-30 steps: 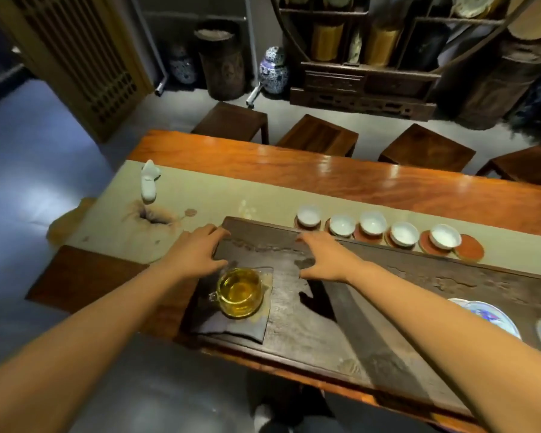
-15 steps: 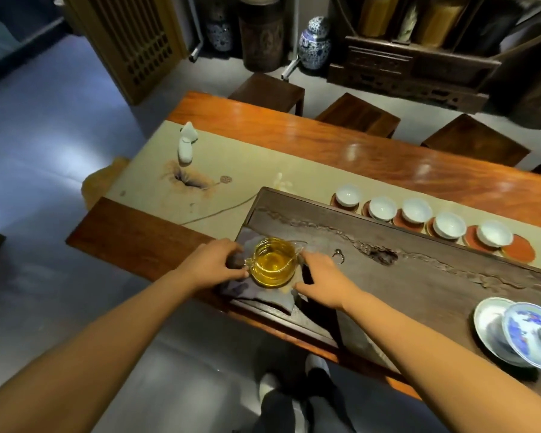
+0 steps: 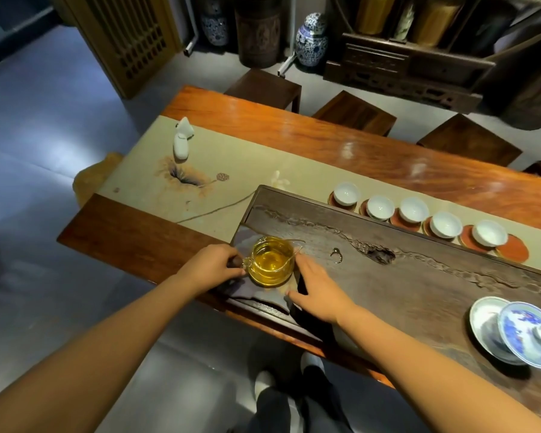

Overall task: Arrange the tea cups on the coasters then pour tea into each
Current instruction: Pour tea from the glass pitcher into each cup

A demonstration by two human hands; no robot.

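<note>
A glass pitcher (image 3: 272, 260) holding golden tea stands on a dark cloth (image 3: 263, 295) at the left end of the dark wooden tea tray (image 3: 419, 285). My left hand (image 3: 213, 267) pinches the pitcher's handle on its left side. My right hand (image 3: 316, 289) lies flat and open on the tray, its fingertips against the pitcher's right side. Several white tea cups (image 3: 414, 209) stand empty in a row on red-brown coasters (image 3: 512, 253) beyond the tray's far edge; the rightmost coaster is bare.
A blue-and-white lidded bowl on a saucer (image 3: 522, 332) sits at the tray's right end. A small metal ring (image 3: 336, 254) lies mid-tray. A white figurine (image 3: 181, 142) stands on the beige table runner (image 3: 231, 170). Wooden stools (image 3: 355, 112) line the table's far side.
Both hands came back from the tray's far edge to the pitcher. The left hand has closed on the handle, and the right hand now rests against the pitcher's right side.
</note>
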